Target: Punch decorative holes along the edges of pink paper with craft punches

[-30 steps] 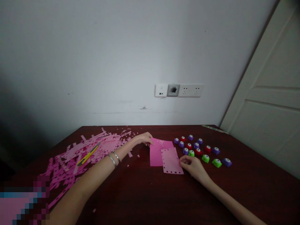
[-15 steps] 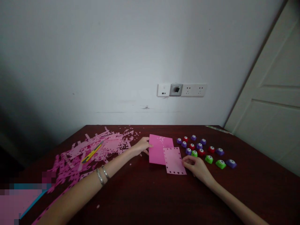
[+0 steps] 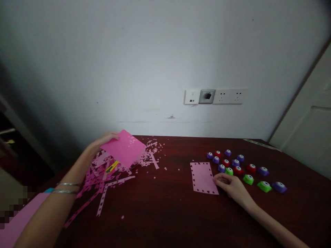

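Observation:
My left hand (image 3: 110, 137) grips a bright pink card (image 3: 124, 148) by its far left edge. The card is raised and tilted above the heap of scraps, with a few tiny pale cut-outs on its surface. Flat on the table lies a light pink sheet (image 3: 203, 177) with small holes punched along its edges. My right hand (image 3: 229, 184) pinches the right edge of this sheet between thumb and fingers. Just beyond that hand stand several craft punches (image 3: 238, 170) in purple, red and green with white tops.
A heap of pink paper scraps and strips (image 3: 98, 181) covers the table's left side, with a yellow utility knife (image 3: 112, 166) among them. Pink paper (image 3: 28, 213) lies at the lower left. Wall sockets (image 3: 229, 96) are above the table's back edge.
My left hand has lifted the bright pink card from beside the punched sheet and carried it left over the scraps. My right hand stays at the sheet. The view has turned left.

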Demonstrator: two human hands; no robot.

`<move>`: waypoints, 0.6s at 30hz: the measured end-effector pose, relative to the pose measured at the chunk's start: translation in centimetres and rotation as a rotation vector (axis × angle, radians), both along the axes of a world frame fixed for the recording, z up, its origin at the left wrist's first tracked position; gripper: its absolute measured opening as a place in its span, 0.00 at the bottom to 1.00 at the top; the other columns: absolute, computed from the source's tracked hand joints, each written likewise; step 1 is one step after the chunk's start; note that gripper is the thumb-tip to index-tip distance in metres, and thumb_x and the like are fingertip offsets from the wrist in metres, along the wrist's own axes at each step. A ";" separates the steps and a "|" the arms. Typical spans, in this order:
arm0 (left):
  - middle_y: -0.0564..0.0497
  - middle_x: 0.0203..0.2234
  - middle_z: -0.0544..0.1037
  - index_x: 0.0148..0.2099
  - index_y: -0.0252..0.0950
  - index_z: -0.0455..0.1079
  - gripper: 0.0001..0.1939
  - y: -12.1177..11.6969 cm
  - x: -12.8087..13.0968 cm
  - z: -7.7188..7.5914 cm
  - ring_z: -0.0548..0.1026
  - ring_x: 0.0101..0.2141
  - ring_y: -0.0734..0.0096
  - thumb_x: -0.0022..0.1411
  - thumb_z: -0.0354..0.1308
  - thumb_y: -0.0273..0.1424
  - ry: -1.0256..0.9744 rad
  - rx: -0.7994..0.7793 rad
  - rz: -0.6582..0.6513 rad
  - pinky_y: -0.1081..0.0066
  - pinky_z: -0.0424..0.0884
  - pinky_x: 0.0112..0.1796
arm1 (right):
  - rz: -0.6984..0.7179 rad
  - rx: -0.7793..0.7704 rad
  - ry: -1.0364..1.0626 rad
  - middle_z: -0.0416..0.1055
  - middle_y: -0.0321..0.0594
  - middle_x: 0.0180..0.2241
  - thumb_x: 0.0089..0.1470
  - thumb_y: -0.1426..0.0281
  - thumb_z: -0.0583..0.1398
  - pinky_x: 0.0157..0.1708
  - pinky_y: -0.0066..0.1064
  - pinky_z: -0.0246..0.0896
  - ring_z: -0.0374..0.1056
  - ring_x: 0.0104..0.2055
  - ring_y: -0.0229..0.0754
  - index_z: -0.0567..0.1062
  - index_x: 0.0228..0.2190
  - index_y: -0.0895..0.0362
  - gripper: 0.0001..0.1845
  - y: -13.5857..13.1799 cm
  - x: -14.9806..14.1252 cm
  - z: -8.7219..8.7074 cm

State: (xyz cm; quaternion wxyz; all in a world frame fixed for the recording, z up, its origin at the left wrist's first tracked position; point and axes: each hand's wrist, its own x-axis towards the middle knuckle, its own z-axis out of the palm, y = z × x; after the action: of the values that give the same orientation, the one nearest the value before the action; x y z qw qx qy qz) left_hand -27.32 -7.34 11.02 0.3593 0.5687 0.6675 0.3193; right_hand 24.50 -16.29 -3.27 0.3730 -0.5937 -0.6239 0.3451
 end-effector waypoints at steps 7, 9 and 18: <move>0.49 0.25 0.75 0.35 0.29 0.69 0.12 -1.7 -0.7 7.8 0.70 0.26 0.69 0.49 0.48 0.27 0.853 0.148 0.014 0.75 0.63 0.27 | 0.004 -0.003 -0.047 0.72 0.39 0.21 0.40 0.56 0.59 0.20 0.27 0.58 0.65 0.23 0.40 0.76 0.25 0.58 0.18 -0.1 0.0 0.3; 0.46 0.30 0.75 0.38 0.29 0.69 0.13 -1.7 0.0 8.5 0.69 0.29 0.67 0.49 0.50 0.28 1.136 0.161 0.071 0.72 0.64 0.30 | 0.000 -0.006 -0.050 0.71 0.39 0.20 0.40 0.55 0.59 0.19 0.27 0.57 0.64 0.22 0.40 0.75 0.24 0.58 0.18 -0.2 -0.2 0.5; 0.43 0.35 0.73 0.42 0.29 0.68 0.13 -1.5 1.4 7.3 0.66 0.31 0.70 0.54 0.49 0.27 1.404 0.044 0.014 0.67 0.63 0.35 | 0.022 0.035 -0.079 0.72 0.41 0.23 0.41 0.55 0.58 0.28 0.30 0.62 0.67 0.27 0.43 0.75 0.25 0.58 0.19 0.1 0.1 -0.1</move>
State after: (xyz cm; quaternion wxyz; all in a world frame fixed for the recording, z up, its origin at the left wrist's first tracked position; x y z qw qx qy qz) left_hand -25.96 -8.86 18.28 -0.1703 0.6433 0.7387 -0.1074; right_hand 24.64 -16.21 -3.36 0.3546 -0.5934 -0.6505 0.3146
